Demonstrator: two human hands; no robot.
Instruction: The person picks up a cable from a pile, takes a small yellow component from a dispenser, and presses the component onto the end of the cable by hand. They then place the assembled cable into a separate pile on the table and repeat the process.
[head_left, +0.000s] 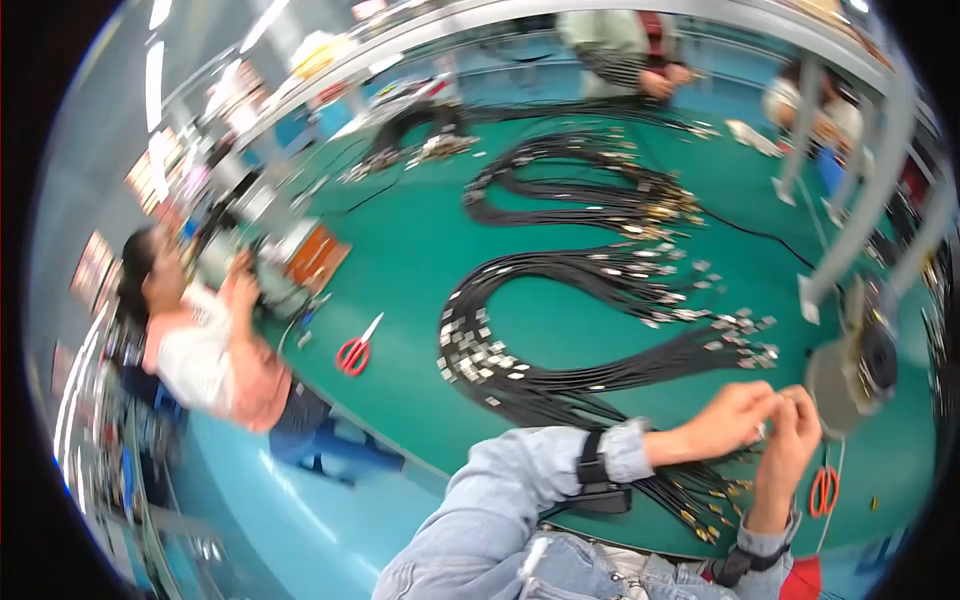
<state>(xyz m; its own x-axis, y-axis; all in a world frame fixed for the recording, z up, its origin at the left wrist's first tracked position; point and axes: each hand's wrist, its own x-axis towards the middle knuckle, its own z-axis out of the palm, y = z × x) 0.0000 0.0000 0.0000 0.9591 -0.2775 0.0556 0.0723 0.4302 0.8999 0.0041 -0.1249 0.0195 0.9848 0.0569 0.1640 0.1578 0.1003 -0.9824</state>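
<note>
My left hand (722, 424) and my right hand (792, 436) meet at the fingertips above the near right of the green table. Both are closed in a pinch. Whatever is between the fingers is too small and blurred to make out. Under my left forearm lies a bundle of black cables (690, 510) with gold-coloured tips. Just beyond my hands, a U-shaped bundle of black cables (560, 378) with pale tags and metal ends rests on the table. Right of my hands stands a grey tape dispenser (835, 378) with a dark roll.
Orange-handled scissors (824, 490) lie right of my right hand; red-handled scissors (354, 355) lie at the left. Farther back is another curved cable bundle (490, 195). Grey metal posts (860, 215) rise at the right. A person (215, 360) sits at the left edge, and others work across the table.
</note>
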